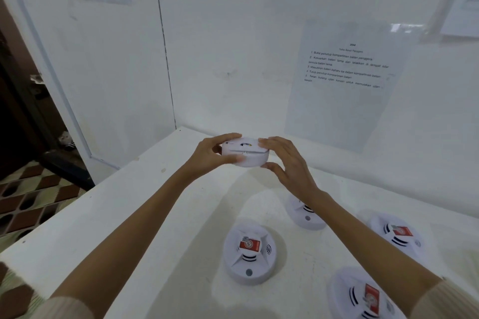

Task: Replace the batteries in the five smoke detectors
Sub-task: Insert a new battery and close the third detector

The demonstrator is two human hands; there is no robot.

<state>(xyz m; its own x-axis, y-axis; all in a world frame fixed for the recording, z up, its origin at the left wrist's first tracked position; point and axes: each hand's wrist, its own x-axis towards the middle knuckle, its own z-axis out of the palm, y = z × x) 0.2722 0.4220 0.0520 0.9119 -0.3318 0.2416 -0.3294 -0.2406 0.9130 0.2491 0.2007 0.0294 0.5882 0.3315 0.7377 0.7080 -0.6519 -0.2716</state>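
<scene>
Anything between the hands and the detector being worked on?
Nothing visible. The left hand and right hand grip the raised detector at opposite edges. The other detectors lie on the table, below the arms.

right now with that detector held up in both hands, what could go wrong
The held detector is pinched at its edges by the left hand and right hand above the table; twisting it open could let it slip and fall. The right forearm passes over another detector, so lowering the arms might knock it.
</scene>
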